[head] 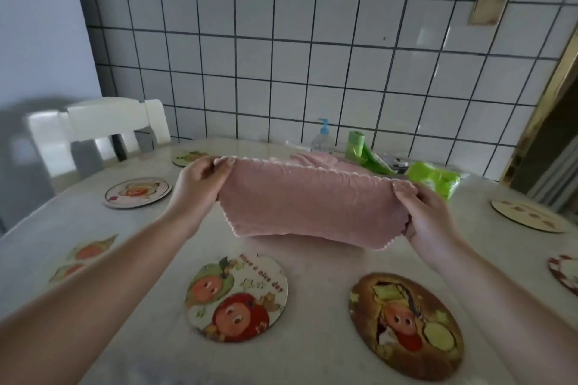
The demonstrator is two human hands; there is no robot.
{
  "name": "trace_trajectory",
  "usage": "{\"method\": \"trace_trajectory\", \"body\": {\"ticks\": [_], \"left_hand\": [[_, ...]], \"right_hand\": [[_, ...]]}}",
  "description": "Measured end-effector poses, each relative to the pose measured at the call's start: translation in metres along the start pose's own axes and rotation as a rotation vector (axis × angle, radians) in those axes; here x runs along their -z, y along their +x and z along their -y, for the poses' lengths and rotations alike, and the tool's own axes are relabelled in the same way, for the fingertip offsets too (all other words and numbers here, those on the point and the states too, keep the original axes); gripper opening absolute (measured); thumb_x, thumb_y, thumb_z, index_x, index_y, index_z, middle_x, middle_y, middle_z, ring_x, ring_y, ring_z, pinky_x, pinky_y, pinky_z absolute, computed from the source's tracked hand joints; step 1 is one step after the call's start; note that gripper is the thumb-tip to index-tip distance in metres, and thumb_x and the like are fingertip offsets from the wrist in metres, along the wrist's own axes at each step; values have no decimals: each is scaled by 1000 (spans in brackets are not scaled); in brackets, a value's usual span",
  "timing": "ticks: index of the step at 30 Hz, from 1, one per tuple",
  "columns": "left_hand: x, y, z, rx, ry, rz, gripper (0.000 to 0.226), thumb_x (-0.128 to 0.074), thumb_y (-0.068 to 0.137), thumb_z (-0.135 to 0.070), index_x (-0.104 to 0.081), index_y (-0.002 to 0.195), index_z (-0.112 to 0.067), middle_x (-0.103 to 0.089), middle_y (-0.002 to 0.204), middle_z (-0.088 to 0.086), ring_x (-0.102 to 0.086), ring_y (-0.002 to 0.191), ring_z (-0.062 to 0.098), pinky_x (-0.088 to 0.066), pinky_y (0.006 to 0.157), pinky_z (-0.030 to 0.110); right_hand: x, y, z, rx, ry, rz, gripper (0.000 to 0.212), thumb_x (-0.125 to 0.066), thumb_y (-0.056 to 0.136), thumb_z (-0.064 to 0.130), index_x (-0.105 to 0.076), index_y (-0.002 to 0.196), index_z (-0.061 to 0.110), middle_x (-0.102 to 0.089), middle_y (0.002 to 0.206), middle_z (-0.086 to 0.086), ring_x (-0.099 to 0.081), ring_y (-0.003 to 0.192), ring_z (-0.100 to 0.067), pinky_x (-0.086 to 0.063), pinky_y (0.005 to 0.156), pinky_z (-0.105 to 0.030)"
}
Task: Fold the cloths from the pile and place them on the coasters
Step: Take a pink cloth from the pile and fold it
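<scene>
A pink cloth with a white scalloped edge hangs spread above the table. My left hand pinches its upper left corner and my right hand grips its right edge. Behind it lies more pink cloth, the pile. Round picture coasters lie on the table: a white one and a brown one near me, one at mid left, one at far left, and one at the right. None of them bears a cloth.
A clear pump bottle, a green roll and a bright green bag stand at the table's back by the tiled wall. A white chair is at the far left. Two more coasters show at the edges, near left and right.
</scene>
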State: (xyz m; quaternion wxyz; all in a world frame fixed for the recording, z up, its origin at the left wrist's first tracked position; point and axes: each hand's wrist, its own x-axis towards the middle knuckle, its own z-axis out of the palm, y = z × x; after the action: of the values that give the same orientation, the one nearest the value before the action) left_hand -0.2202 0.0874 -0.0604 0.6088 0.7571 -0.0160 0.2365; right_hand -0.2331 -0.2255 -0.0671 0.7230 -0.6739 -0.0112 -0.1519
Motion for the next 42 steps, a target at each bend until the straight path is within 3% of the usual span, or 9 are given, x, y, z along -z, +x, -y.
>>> {"method": "trace_trajectory", "body": {"ticks": [6, 10, 14, 17, 25, 30, 33, 39, 42], "left_hand": [[32, -85, 10, 42, 43, 63, 15, -55, 90, -33, -64, 82, -25, -63, 81, -1, -60, 77, 15, -50, 64, 31], [45, -127, 23, 160, 47, 116, 25, -56, 90, -29, -65, 84, -7, -59, 80, 16, -56, 73, 22, -47, 63, 35], [50, -150, 36, 289, 31, 177, 24, -59, 89, -27, -63, 74, -9, -53, 63, 2, -49, 59, 14, -40, 49, 22], [49, -152, 42, 315, 45, 244, 23, -58, 90, -24, -65, 83, -4, -56, 70, 4, -51, 63, 14, -41, 52, 23], [27, -109, 64, 248, 210, 327, 9, -61, 88, -15, -63, 80, -12, -55, 64, -1, -46, 52, 7, -39, 42, 15], [12, -72, 76, 110, 394, 337, 3, -65, 84, -17, -68, 84, -16, -67, 80, -3, -60, 70, 9, -44, 58, 21], [6, -56, 87, 93, 458, 365, 4, -67, 82, -19, -69, 80, -22, -69, 82, -6, -63, 78, 8, -47, 69, 26], [-1, -42, 97, 47, 538, 391, 7, -69, 81, -21, -69, 78, -27, -68, 80, -12, -61, 76, 2, -47, 68, 22], [-1, -39, 100, 45, 540, 401, 8, -69, 81, -21, -69, 77, -28, -68, 80, -13, -61, 74, 0, -47, 68, 22]], "right_hand": [[10, -83, -10, -62, -16, 8, 10, -54, 91, 20, -63, 88, 20, -68, 77, 3, -64, 70, -13, -48, 46, -21], [20, -124, -18, -97, -59, 20, 13, -54, 90, 14, -61, 79, 16, -63, 70, 0, -58, 65, -14, -48, 47, -22], [36, -146, -28, -208, -72, 171, 11, -60, 83, 17, -62, 82, 6, -64, 70, -5, -60, 64, -12, -47, 51, -21], [44, -146, -39, -301, -129, 198, 16, -55, 89, 17, -63, 91, 3, -64, 82, -12, -58, 76, -20, -44, 61, -28], [48, -102, -65, -117, -513, 113, 14, -60, 88, 16, -65, 81, 6, -60, 72, -7, -53, 73, -19, -37, 67, -31], [42, -63, -76, -36, -694, 124, 15, -60, 87, 9, -62, 81, -5, -50, 66, -6, -42, 62, -14, -30, 52, -18], [39, -47, -87, -21, -789, 138, 14, -62, 86, 14, -61, 76, 4, -58, 69, -10, -49, 62, -17, -35, 58, -26], [37, -30, -99, 3, -926, 148, 17, -63, 85, 24, -58, 69, 21, -63, 68, -8, -59, 68, -23, -45, 63, -38], [37, -29, -100, 17, -953, 164, 17, -64, 84, 22, -58, 68, 19, -63, 68, -6, -59, 69, -20, -43, 62, -33]]}}
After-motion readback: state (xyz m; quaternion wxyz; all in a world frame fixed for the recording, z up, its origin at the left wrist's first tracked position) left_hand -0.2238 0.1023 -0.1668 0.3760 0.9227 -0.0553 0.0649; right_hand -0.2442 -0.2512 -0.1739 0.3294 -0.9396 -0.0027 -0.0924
